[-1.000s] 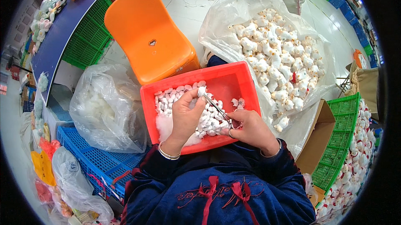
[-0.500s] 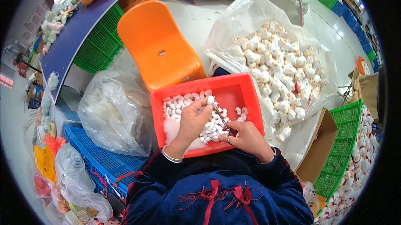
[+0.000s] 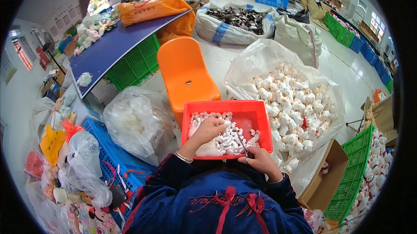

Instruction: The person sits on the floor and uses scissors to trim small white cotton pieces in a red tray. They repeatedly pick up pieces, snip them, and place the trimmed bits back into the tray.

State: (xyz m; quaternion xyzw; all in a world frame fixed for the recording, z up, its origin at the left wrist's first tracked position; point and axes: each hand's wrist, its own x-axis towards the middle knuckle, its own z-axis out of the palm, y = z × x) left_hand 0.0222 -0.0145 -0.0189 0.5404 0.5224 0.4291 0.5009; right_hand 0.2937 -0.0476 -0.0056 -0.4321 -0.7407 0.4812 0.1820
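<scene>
A red plastic tub (image 3: 266,125) sits in front of me, holding small curved white plush pieces (image 3: 230,143) and a heap of loose white stuffing (image 3: 204,149). My left hand (image 3: 208,131) hovers over the tub's left half, thumb and fingers pinched together; whatever lies between the fingertips is too small to make out. Near the tub's front right corner, my right hand (image 3: 263,163) is closed around long thin metal forceps (image 3: 241,140). Their tip points up and away over the white pieces, apart from my left hand.
An orange chair (image 3: 186,69) stands behind the tub. To the right lies a clear bag of white plush pieces (image 3: 299,99), beside a cardboard box (image 3: 323,175) and green crate (image 3: 354,169). Left are a bag of stuffing (image 3: 134,123), a blue crate (image 3: 117,153) and a blue-topped table (image 3: 126,38).
The view has tilted up, showing more of the room. My left hand has drawn away from the forceps tip, where it held a small white piece. The forceps remain in my right hand.
</scene>
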